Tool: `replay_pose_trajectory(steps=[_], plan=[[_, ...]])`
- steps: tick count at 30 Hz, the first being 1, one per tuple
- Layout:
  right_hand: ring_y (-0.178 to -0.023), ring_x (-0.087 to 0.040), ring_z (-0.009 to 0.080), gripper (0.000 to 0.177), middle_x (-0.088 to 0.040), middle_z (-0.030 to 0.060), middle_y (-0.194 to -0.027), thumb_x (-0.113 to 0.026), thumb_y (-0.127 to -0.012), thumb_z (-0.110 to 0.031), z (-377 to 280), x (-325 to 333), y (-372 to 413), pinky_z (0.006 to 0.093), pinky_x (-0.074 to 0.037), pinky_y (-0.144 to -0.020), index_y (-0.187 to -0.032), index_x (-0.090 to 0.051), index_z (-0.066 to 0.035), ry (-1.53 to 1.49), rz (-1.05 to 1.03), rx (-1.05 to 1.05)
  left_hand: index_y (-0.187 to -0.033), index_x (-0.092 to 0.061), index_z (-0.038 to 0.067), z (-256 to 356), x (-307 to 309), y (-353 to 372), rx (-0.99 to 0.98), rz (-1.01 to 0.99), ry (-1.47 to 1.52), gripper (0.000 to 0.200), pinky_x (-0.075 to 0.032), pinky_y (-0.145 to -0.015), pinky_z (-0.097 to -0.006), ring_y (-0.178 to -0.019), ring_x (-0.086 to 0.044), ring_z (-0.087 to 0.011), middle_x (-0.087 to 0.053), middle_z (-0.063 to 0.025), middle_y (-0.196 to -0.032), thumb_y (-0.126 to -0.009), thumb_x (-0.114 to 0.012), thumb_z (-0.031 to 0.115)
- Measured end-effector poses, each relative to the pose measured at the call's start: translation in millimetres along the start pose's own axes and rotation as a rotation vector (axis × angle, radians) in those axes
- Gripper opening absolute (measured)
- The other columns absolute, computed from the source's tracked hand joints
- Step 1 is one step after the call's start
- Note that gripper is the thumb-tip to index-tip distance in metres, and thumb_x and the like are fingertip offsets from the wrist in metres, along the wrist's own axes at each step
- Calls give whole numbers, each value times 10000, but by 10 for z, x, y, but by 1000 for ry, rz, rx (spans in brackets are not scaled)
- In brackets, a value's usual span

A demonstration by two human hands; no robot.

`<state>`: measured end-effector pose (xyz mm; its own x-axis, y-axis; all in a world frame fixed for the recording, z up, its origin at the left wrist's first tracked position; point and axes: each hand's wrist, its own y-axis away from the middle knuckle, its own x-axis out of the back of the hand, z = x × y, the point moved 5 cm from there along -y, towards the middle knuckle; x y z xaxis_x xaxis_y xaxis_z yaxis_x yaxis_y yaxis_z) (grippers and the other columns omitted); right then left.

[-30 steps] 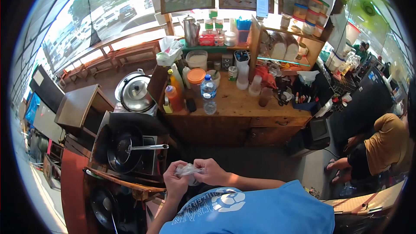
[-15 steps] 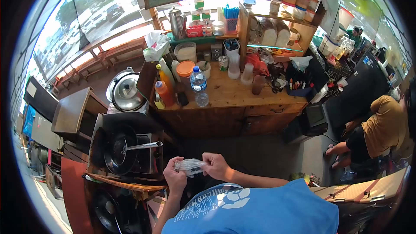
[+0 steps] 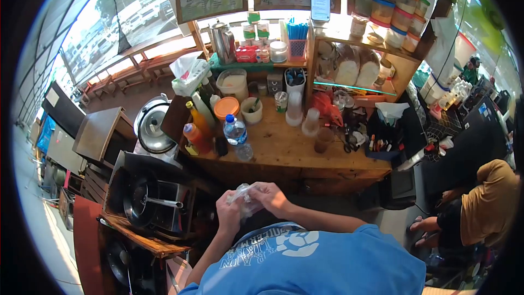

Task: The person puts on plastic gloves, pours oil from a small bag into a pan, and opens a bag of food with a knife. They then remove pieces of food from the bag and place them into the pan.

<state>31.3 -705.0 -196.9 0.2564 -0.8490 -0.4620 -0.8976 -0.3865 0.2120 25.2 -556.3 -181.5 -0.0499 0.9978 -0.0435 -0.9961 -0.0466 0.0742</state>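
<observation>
In front of my chest a crumpled clear plastic bag point(image 3: 244, 203) is held between both hands. My left hand point(image 3: 229, 209) grips its left side with the fingers curled in. My right hand point(image 3: 269, 199) pinches the upper right part of it, close against the left. Whether anything lies inside the bag cannot be made out. Beyond the hands is the wooden counter point(image 3: 273, 155), with a water bottle point(image 3: 236, 131) with a blue cap near its front edge.
To the left sits a stove with a black wok point(image 3: 139, 199) and a ladle point(image 3: 164, 202). A pot with a lid point(image 3: 155, 125) stands behind it. Sauce bottles point(image 3: 197, 136), a brown cup point(image 3: 323, 140) and a dark organizer box point(image 3: 385, 134) occupy the counter. A person in a tan shirt point(image 3: 488, 202) bends at the right.
My hands have drawn closer together, and the bag, stretched sideways before, is now bunched between them. The camera view has shifted; the person at the right appears lower.
</observation>
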Motion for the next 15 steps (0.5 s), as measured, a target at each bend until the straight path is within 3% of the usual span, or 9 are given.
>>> replay_pose_trajectory(steps=[2, 4, 6, 7, 11, 14, 15], plan=[[-872, -692, 180, 257, -680, 85, -968, -506, -1024, -222, -168, 411, -83, 341, -613, -713, -1091, -624, -4, -15, 54, 28, -837, -561, 38, -47, -343, -205, 140, -59, 200, 98, -450, -571, -224, -663, -542, -50, -593, 0, -761, -850, -656, 18], [-847, -689, 173, 273, -682, 86, -960, -502, -1023, -247, -319, 695, -96, 339, -613, -688, -1072, -634, -13, -65, 66, 125, -885, -532, 51, 31, -618, -343, 124, -68, 199, 136, -451, -579, -224, -661, -536, -55, -571, 6, -784, -847, -652, 2], [-840, -699, 174, 280, -701, 96, -1002, -475, -1026, -225, -401, 927, -103, 308, -601, -672, -1133, -630, -17, -90, 184, 134, -901, -539, 71, 168, -799, -441, -125, -32, -132, 142, -456, -575, -224, -658, -532, -55, -558, 8, -806, -852, -656, 7], [-816, -681, 154, 226, -679, 78, -937, -486, -1024, -213, -419, 994, -114, 292, -589, -638, -1057, -628, -40, -124, 212, 130, -898, -562, 49, 208, -866, -461, -162, -45, -230, 113, -449, -570, -230, -655, -527, -51, -564, 10, -772, -852, -656, 10], [-782, -676, 146, 209, -676, 68, -925, -470, -1031, -202, -311, 1239, -305, 278, -568, -611, -1014, -618, -56, -253, 290, 57, -885, -594, 28, 204, -1040, -530, -201, -87, -456, 103, -442, -562, -239, -640, -524, -47, -575, 8, -715, -850, -688, 50], [-719, -648, 128, 192, -669, 50, -882, -455, -1023, -185, -279, 1370, -465, 267, -550, -609, -1002, -604, -66, -266, 338, 86, -878, -620, 20, 158, -1073, -633, -126, -108, -458, 134, -443, -564, -245, -620, -527, -55, -587, 4, -673, -833, -726, 87], [-730, -651, 131, 181, -674, 55, -873, -467, -1013, -166, -283, 1441, -527, 268, -546, -620, -985, -608, -57, -288, 383, 181, -885, -621, 20, 151, -1048, -672, -138, -120, -518, 161, -443, -560, -243, -608, -525, -61, -593, -1, -674, -827, -742, 109]])
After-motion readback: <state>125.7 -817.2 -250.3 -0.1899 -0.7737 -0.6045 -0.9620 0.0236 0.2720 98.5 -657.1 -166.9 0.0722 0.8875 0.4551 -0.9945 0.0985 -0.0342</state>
